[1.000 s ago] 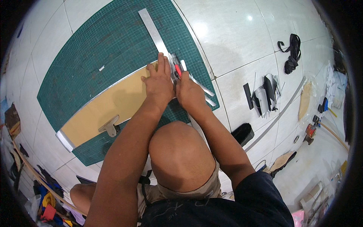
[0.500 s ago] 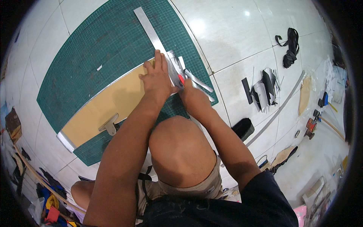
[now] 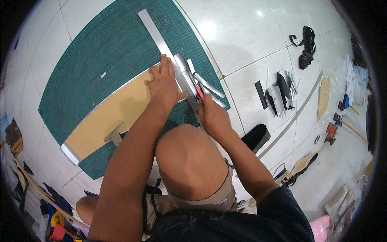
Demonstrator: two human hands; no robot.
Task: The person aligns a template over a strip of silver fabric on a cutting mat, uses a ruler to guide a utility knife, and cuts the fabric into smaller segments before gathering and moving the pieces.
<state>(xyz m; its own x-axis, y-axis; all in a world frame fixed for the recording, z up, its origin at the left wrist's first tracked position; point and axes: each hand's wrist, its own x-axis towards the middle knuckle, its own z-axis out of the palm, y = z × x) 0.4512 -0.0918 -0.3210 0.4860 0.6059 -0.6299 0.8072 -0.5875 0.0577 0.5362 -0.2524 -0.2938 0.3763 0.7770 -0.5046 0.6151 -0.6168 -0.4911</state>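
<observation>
My left hand [image 3: 163, 82] lies with fingers stretched out, pressing on a metal ruler [image 3: 152, 29] and the edge of a tan board [image 3: 105, 115] with silver borders. In my right hand [image 3: 215, 117] is a red-handled utility knife [image 3: 200, 93], held against silver sheet material just right of the ruler; its blade is not clear. Curled silver offcuts [image 3: 209, 85] lie beside the knife. A metal clip [image 3: 115, 134] grips the board's near edge. All this rests on a green cutting mat [image 3: 92, 52].
Right of the mat, silver and black scraps [image 3: 278, 94] sit on white tiles with a bundle of black strap [image 3: 307, 48] beyond. Nearer are a black-bristled brush [image 3: 256, 138] and a long grey strip [image 3: 292, 119]. Tools and a hammer [image 3: 331, 131] lie far right.
My right hand has drawn the knife toward me along the ruler, and more of its red handle shows. My left hand stays pressed on the ruler and board. The view has shifted slightly.
</observation>
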